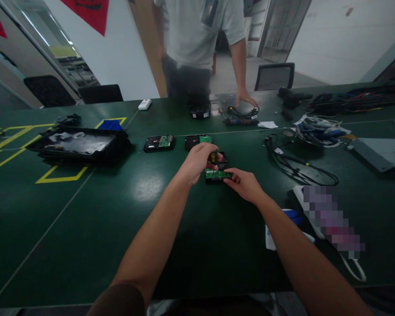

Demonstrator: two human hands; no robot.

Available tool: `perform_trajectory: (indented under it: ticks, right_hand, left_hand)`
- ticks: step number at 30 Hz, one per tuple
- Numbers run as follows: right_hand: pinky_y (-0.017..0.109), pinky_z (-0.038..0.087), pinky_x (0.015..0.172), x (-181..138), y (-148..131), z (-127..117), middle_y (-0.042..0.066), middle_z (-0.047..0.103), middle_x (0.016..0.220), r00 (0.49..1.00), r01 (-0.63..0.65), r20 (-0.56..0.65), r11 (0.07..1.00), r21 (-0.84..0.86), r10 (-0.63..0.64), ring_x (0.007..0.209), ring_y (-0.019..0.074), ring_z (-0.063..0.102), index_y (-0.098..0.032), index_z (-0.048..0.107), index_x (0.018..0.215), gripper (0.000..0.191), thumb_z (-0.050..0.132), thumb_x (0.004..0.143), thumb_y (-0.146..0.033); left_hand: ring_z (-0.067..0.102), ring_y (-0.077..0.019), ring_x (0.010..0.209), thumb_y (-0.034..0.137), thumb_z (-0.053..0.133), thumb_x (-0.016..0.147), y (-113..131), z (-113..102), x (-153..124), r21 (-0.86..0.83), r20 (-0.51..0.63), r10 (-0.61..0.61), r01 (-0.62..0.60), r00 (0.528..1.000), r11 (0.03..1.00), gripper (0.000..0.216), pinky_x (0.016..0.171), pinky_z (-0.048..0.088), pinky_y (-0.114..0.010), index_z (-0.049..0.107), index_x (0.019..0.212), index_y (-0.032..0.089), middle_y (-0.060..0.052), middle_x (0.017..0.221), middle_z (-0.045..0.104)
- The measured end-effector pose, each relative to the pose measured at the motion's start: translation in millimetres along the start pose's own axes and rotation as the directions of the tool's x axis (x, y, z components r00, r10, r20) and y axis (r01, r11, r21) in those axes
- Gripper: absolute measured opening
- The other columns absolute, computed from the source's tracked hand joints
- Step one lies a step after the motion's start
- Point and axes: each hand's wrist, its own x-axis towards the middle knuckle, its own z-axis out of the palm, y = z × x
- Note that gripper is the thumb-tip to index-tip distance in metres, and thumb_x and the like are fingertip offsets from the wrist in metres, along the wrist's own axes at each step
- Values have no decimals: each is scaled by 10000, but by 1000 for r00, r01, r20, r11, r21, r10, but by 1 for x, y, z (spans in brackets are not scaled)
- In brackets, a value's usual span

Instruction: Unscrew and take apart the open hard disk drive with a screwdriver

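A black hard drive with a green circuit board (213, 175) lies on the table in front of me. My right hand (244, 184) pinches its right edge between thumb and fingers. Above the drive, my left hand (200, 161) is closed on a short yellow-and-black tool (213, 156), held roughly upright; its tip is hidden. Just behind my left hand lies a second hard drive (191, 141), partly covered by the fingers. Farther left, a third hard drive (158, 143) rests with its board side up.
Stacked black trays (82, 147) stand at the left. Black cables (296, 164), a bowl of cables (319, 131) and a grey metal box (380, 153) lie to the right. A pouch-like white item (311, 210) is near my right forearm. Across the table, a person's hand (246, 97) touches a coiled cable.
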Motion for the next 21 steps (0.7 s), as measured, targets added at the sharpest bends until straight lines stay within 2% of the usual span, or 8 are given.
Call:
perform_trajectory:
  ticks: [3, 8, 10, 16, 18, 21]
  right_hand:
    - [282, 460, 644, 0, 1, 0, 8, 652, 831, 1000, -6, 1, 1000, -4, 6, 699, 156, 595, -264, 657, 1291, 386, 655, 927, -393]
    - [282, 457, 640, 0, -1, -1, 0, 650, 822, 1000, -18, 4, 1000, -5, 18, 698, 155, 598, -277, 650, 1301, 396, 660, 924, -395]
    - [281, 457, 637, 0, -2, -2, 2, 655, 830, 1000, -19, 5, 1000, -4, 19, 701, 155, 600, -278, 652, 1299, 392, 660, 924, -392]
    - [283, 461, 644, 0, -3, -2, 10, 664, 845, 1000, -15, -5, 1000, -7, 15, 703, 154, 599, -270, 661, 1288, 385, 665, 922, -388]
    - [284, 460, 645, 0, -3, -1, 11, 666, 844, 1000, -13, -5, 1000, -7, 13, 697, 153, 596, -269, 663, 1287, 387, 670, 919, -387]
    - [286, 457, 644, 0, -2, -1, 8, 665, 836, 1000, -12, -6, 1000, -1, 12, 695, 152, 595, -277, 663, 1291, 385, 667, 922, -388]
  left_hand:
    - [665, -195, 823, 304, 609, 846, -1, 1, 1, -41, -3, -8, 8, 1000, 999, 163, 620, 538, -282, 637, 903, 154, -90, 839, 680]
    - [612, -164, 821, 311, 580, 843, -3, -1, 2, 113, -7, 107, -106, 994, 988, 205, 573, 490, -228, 694, 799, 147, -82, 914, 657]
    - [613, -167, 821, 319, 574, 846, -2, -2, 2, 143, -15, 108, -105, 994, 984, 219, 560, 484, -224, 706, 808, 148, -85, 919, 660]
    - [649, -193, 794, 300, 583, 843, 3, 3, 0, 35, -57, 17, -15, 998, 999, 156, 547, 508, -250, 636, 889, 161, -81, 824, 658]
    - [645, -192, 804, 289, 579, 840, 3, 3, 0, 18, -49, 27, -26, 998, 1000, 138, 569, 525, -260, 625, 867, 163, -80, 831, 653]
    - [621, -189, 852, 299, 571, 835, 2, 2, 0, 83, -35, 90, -87, 995, 993, 159, 585, 526, -249, 647, 807, 163, -87, 907, 652]
